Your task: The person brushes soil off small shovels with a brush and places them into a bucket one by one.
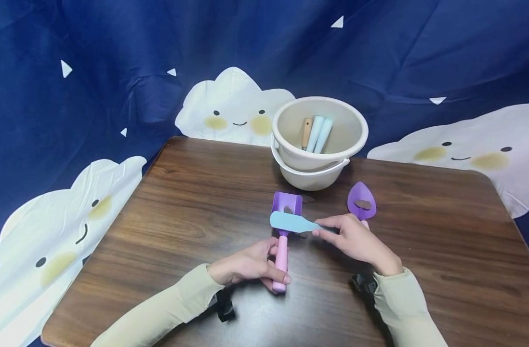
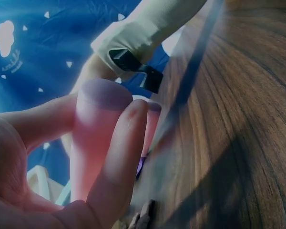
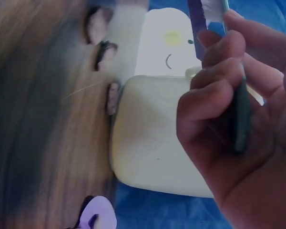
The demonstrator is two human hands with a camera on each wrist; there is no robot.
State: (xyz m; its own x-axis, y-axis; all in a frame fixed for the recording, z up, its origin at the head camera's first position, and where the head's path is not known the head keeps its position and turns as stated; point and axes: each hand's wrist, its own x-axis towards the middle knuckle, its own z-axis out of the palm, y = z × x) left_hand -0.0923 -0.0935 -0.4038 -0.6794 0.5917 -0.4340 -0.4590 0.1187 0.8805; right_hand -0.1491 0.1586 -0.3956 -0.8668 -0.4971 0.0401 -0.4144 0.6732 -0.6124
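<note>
My left hand [image 1: 257,262] grips the pink handle [image 1: 282,255] of a toy shovel with a square purple scoop [image 1: 286,199]. In the left wrist view, finger and thumb close around that pink handle [image 2: 93,143]. A flat brown piece [image 1: 288,210] shows in the scoop. My right hand [image 1: 357,241] holds a light blue, spatula-like tool [image 1: 292,222] by its thin dark end, its broad end overlapping the scoop from above. In the right wrist view, curled fingers [image 3: 214,98] surround the dark handle [image 3: 241,119]. Beyond this hand lies a pointed purple trowel [image 1: 354,193] bearing another brown piece [image 1: 362,205].
A cream bucket [image 1: 312,180] stands at the back of the wooden table [image 1: 195,193], holding two light blue handles [image 1: 320,134] and a wooden one [image 1: 306,132]. More brown pieces [image 3: 106,56] lie on the table beside it. A blue cloud-printed curtain [image 1: 117,38] hangs behind.
</note>
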